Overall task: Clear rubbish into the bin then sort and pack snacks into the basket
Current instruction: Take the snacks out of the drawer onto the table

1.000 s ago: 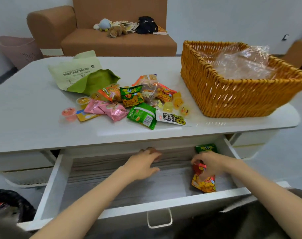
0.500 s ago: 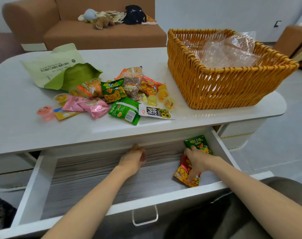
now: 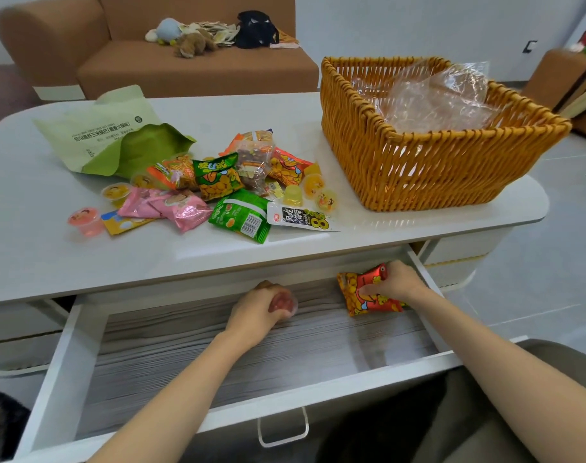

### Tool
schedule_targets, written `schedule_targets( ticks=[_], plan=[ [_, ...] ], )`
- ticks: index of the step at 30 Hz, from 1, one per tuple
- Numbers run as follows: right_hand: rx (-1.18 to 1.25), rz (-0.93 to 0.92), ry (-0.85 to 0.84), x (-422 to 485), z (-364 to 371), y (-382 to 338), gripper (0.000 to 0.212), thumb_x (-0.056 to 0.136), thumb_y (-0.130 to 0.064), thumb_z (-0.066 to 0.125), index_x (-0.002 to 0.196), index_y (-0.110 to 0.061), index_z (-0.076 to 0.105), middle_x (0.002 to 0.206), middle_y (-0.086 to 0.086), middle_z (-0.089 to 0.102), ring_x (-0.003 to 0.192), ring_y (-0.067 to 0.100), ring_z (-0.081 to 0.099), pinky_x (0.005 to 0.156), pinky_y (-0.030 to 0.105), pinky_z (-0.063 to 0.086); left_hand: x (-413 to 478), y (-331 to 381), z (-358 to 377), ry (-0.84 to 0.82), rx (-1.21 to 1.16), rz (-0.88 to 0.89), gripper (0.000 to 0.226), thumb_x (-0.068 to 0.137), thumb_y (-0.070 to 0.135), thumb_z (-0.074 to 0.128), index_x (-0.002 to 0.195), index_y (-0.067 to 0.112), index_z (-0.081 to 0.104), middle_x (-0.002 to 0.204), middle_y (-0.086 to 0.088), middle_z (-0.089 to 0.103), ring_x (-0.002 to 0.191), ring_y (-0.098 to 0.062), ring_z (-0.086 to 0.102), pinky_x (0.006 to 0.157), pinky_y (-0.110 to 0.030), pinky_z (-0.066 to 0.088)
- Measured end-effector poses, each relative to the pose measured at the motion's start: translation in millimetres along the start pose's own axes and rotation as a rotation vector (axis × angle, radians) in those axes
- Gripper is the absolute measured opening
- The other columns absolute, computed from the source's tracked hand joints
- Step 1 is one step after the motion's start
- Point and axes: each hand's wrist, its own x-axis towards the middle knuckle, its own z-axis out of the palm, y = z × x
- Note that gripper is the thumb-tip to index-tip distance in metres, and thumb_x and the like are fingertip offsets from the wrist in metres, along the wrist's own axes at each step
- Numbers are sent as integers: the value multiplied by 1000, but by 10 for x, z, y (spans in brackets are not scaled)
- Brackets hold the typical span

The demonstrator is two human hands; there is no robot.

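Both my hands are inside the open white drawer (image 3: 218,416) under the table. My left hand (image 3: 258,312) curls round a small pink jelly cup (image 3: 283,302) at the drawer's back. At the back right corner my right hand (image 3: 396,280) grips a red and orange snack packet (image 3: 363,294). On the white table (image 3: 84,262) lies a pile of snack packets (image 3: 218,182) and several jelly cups (image 3: 313,192). The wicker basket (image 3: 418,162) stands at the right, with clear plastic wrap (image 3: 432,95) inside.
An opened green paper bag (image 3: 107,142) lies on the table's left part. A lone pink jelly cup (image 3: 84,220) sits at the left of the pile. A brown sofa (image 3: 184,68) with soft toys stands behind. The floor on the right is grey tile.
My right hand has lifted the red and orange packet off the drawer floor toward the back right corner. My left hand now holds a pink jelly cup. The green packet is out of sight.
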Motion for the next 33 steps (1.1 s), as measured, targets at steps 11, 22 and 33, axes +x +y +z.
schedule_targets(
  ticks=[11,22,33],
  plan=[
    [59,162,-171,222,340,346,132,25,-92,65,136,-24,50,137,10,53,126,31,49,106,46,40,-29,-2,40,-30,20,25,37,88,34,65,124,31,58,115,8,53,99,-10,50,82,-25,42],
    [130,-218,-271,-229,252,-96,58,64,-36,88,112,-17,60,111,1,66,99,17,63,84,26,53,-99,78,-62,-81,-37,63,39,82,29,72,119,26,62,113,2,61,101,-14,56,87,-26,46],
    [7,-646,-345,-870,-309,-673,40,61,-32,90,89,-23,63,91,-7,70,85,9,67,74,32,58,-639,278,-888,-112,-164,91,32,78,26,76,108,32,65,105,15,62,95,-1,62,88,-26,53]
  ],
)
